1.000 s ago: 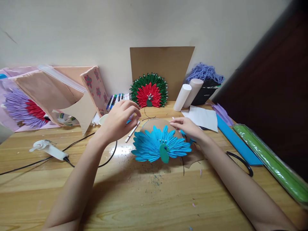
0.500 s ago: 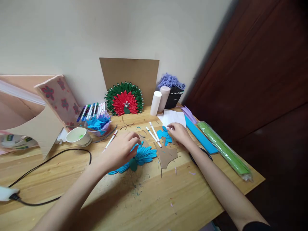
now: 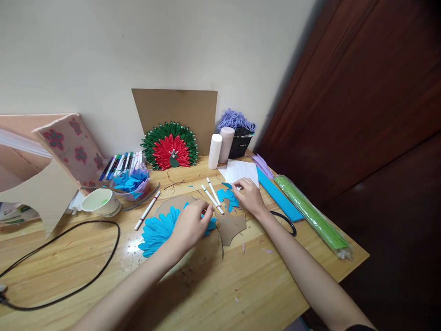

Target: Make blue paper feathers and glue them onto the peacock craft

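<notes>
My right hand (image 3: 248, 196) is closed in a pinch on a blue paper petal (image 3: 227, 185), just above several other loose blue petals (image 3: 229, 196). My left hand (image 3: 193, 223) hovers over the blue paper-petal fan (image 3: 158, 232), hiding part of it; its fingers are loosely curled with nothing seen in them. Between and in front of the hands lies a cut brown cardboard piece (image 3: 230, 230). Two white markers (image 3: 212, 196) rest near the loose petals, and another white marker with a red band (image 3: 147, 210) lies left of the fan.
A red and green peacock craft (image 3: 170, 146) leans on a cardboard sheet (image 3: 186, 108) at the wall. At left stand a paper cup (image 3: 101, 202) and a bowl of blue scraps (image 3: 132, 184); a black cable (image 3: 117, 239) loops nearby. Green wrapped paper (image 3: 310, 214) lies along the right edge.
My left hand has moved right and down across the fan, uncovering its left petals. My right hand now raises a blue petal from the loose pieces. The view has shifted slightly.
</notes>
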A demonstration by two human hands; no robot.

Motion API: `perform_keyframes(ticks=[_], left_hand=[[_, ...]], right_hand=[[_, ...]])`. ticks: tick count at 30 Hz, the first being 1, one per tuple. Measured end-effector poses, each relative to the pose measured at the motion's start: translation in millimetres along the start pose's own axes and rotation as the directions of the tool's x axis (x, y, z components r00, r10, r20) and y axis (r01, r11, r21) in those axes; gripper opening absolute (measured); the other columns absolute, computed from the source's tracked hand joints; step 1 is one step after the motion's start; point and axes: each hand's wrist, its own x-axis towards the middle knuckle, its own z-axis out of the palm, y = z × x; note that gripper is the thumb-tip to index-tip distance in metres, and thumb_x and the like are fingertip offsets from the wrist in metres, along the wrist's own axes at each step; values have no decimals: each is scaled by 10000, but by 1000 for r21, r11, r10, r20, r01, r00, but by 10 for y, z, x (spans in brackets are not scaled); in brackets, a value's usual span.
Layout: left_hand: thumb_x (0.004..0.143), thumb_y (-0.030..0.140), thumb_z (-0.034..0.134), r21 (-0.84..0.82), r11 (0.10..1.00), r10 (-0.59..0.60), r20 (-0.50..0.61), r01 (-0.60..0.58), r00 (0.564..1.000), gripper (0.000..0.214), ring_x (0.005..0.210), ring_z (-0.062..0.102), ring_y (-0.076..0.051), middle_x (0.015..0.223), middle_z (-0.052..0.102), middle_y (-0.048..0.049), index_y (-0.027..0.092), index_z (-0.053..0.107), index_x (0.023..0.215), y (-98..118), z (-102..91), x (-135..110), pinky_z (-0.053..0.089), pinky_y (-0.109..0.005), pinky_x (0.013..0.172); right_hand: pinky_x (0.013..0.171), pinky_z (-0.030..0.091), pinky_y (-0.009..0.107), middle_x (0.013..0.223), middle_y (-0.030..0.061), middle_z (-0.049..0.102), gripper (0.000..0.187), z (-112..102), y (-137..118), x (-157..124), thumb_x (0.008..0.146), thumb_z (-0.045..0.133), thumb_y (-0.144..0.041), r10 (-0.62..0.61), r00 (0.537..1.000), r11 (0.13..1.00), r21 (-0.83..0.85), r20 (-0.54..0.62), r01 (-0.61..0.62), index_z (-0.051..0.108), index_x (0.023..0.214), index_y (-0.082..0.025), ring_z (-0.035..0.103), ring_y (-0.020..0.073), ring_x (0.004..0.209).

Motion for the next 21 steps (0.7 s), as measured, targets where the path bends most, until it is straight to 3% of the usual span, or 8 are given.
perform_keyframes(ticks=[2,4,6,9,12,15,18,21], left_hand=[[847,487,340,-387,900,-156,145,201,977,433,780,623,-211,803,663,-93,159,603,746,-39,38,44,481,-323,677],[806,551,391,-648,662,-221,311,377,924,472,768,640,-206,793,674,-104,139,613,739,-88,72,79,501,-323,700],[742,548,517,-756,500,-233,352,422,907,431,759,647,-202,767,680,-98,130,619,728,-134,88,93,506,-324,743],[650,465,669,-805,453,-267,289,384,920,328,726,649,-184,650,664,-43,143,606,658,-174,85,78,499,-318,793],[603,419,715,-814,460,-319,222,355,921,294,674,642,-164,587,638,2,151,595,600,-185,92,61,502,-318,794],[571,406,735,-832,456,-333,170,317,927,296,636,626,-139,625,650,2,136,639,647,-189,137,62,510,-301,758],[531,390,757,-852,436,-337,143,289,930,310,591,609,-117,609,643,4,121,647,638,-186,190,67,514,-280,716],[521,356,765,-843,446,-352,143,300,925,287,559,600,-106,575,630,9,113,641,613,-180,213,64,515,-261,675]], right_hand=[[754,449,340,806,56,623,113,-49,-121,-62,833,473,-214,-181,982,979,86,-55,186,586,825,-206,554,194,806],[751,462,349,818,53,637,110,-76,-254,-132,822,500,-202,-388,919,913,105,-71,394,599,868,-219,558,194,807],[747,473,338,841,51,652,136,-94,-376,-194,817,511,-186,-548,835,832,77,-39,550,612,902,-224,563,191,820],[748,479,316,860,57,661,152,-122,-513,-246,816,513,-164,-640,768,766,79,4,638,620,914,-211,566,185,837],[767,469,336,859,60,654,114,-126,-604,-251,813,524,-194,-490,872,856,181,-17,485,608,888,-205,563,189,842],[702,472,315,838,49,640,107,-83,-664,-242,812,538,-270,-130,991,928,356,40,107,594,867,-197,572,172,770],[624,464,264,783,24,635,131,-29,-686,-242,804,550,-307,31,980,866,484,195,-123,607,822,-190,576,145,697],[617,453,254,751,14,628,114,-11,-680,-246,800,556,-285,37,977,843,519,208,-142,617,792,-189,566,138,679]])
